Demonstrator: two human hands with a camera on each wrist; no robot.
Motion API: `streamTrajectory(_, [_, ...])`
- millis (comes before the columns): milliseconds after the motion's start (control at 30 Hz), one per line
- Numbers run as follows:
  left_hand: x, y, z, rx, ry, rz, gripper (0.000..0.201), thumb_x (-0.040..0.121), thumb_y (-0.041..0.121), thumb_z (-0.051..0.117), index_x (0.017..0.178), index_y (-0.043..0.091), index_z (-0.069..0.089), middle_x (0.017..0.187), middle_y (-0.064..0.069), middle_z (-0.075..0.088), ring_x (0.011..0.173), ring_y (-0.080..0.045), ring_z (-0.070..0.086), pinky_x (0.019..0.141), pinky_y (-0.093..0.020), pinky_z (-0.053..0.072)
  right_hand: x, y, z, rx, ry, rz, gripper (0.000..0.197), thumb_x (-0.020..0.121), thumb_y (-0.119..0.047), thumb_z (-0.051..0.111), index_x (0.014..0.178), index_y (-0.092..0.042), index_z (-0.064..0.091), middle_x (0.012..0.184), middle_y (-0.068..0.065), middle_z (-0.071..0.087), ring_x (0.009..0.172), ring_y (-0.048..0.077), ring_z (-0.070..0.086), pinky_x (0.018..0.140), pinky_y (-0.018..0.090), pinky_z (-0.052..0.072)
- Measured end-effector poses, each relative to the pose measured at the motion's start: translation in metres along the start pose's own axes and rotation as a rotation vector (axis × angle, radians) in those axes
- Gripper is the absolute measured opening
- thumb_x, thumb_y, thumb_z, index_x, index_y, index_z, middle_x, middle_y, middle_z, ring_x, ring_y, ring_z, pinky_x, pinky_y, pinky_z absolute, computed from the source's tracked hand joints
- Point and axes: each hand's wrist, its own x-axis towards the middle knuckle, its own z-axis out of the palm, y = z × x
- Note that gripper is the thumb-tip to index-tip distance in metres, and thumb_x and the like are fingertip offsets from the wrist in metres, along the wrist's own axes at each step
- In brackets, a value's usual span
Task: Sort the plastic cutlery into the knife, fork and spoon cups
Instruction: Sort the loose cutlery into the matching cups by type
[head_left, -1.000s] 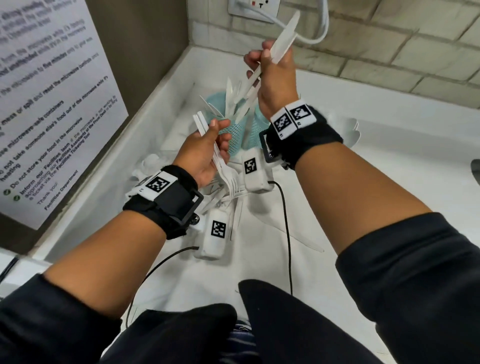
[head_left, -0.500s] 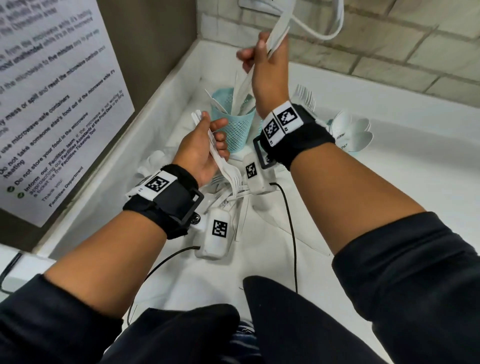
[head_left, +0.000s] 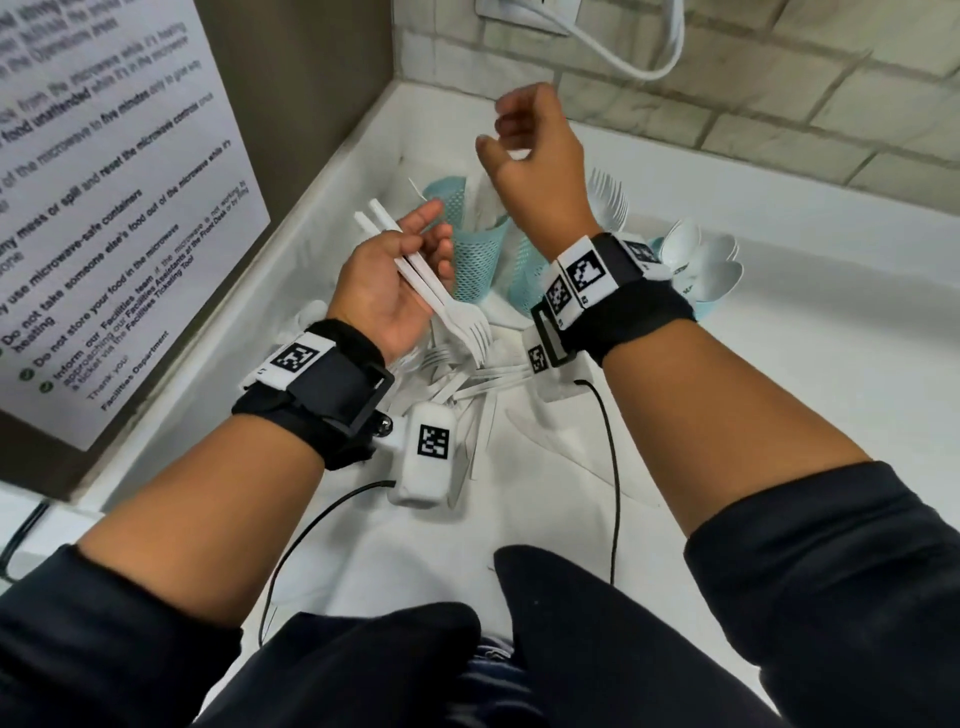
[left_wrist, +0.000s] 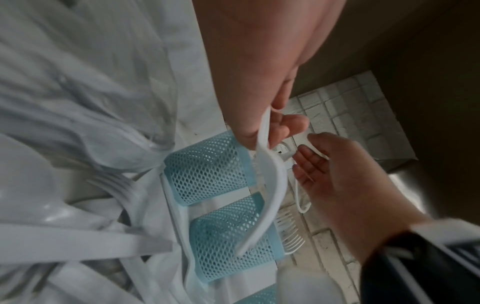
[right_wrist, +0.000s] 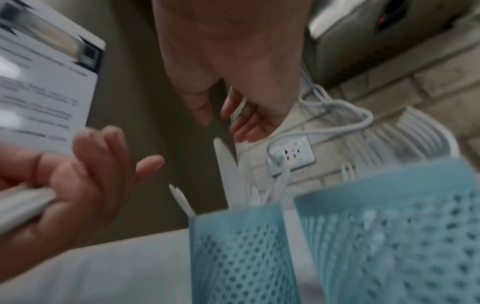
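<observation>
The left hand (head_left: 387, 283) grips two white forks (head_left: 441, 296) across the palm, the tines pointing down toward the loose cutlery (head_left: 467, 384) on the white counter (head_left: 805, 364); the right hand (head_left: 535, 150) hangs above the knife cup (head_left: 470, 244) with fingers loosely curled and nothing in it; three blue mesh cups stand in a row near the tiled wall (head_left: 779, 78); the left one has knives, the middle cup (head_left: 527, 280) has forks standing in it, the spoon cup (head_left: 698, 296) is mostly hidden behind the right wrist; a white cable (head_left: 639, 62) hangs from the socket above.
</observation>
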Motion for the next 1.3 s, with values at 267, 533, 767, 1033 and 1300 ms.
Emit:
streamTrajectory(267, [0.000,-0.002,0.011,-0.170,0.018,0.055,0.033,0.091,-0.002,0.028,0.086,0.011,0.058,0.066,-0.004,0.062,0.057,-0.011,0.057,0.059,-0.020,0.045,-0.029,-0.021,-0.042,-0.490,-1.023,0.427,0.036,0.087,-0.044,0.058,0.101,-0.012,0.064,0.093,0.001,0.066,0.084,0.009,0.064,0.079,0.025,0.054])
streamTrajectory(533, [0.000,-0.010,0.010,-0.035,0.070,0.027,0.017,0.099,0.013,0.041,0.090,0.010,0.055,0.075,-0.005,0.068,0.068,-0.018,0.070,0.067,-0.035,0.059,-0.039,-0.003,-0.070,-0.145,-0.844,0.637,0.016,0.089,-0.025,0.060,0.076,-0.016,0.059,0.060,-0.001,0.062,0.054,0.007,0.059,0.052,0.017,0.044])
streamTrajectory(767, [-0.003,-0.024,0.020,0.191,0.019,-0.012,0.009,0.090,-0.002,0.053,0.086,0.004,0.060,0.072,-0.006,0.073,0.067,-0.018,0.071,0.057,-0.019,0.056,-0.029,0.002,-0.091,0.244,-0.083,0.618,0.012,0.083,-0.002,0.066,0.075,-0.008,0.059,0.053,0.002,0.055,0.038,0.005,0.047,0.038,0.014,0.040])
streamTrajectory(1033, [-0.001,-0.028,0.010,0.752,0.094,0.045,0.014,0.089,0.003,0.058,0.079,0.012,0.061,0.077,-0.004,0.065,0.067,-0.011,0.062,0.068,-0.018,0.054,-0.003,-0.005,-0.120,-0.063,0.304,0.216,0.014,0.084,-0.016,0.054,0.071,-0.022,0.053,0.071,-0.009,0.054,0.062,0.004,0.050,0.061,0.018,0.043])
streamTrajectory(1300, [0.008,-0.022,-0.009,0.985,0.212,0.019,0.017,0.088,0.004,0.056,0.079,0.017,0.061,0.082,0.000,0.059,0.072,-0.010,0.052,0.076,-0.023,0.049,-0.005,0.020,-0.097,-0.489,0.219,-0.072,0.016,0.091,-0.009,0.044,0.097,-0.006,0.059,0.103,0.014,0.060,0.087,0.017,0.052,0.072,0.020,0.036])
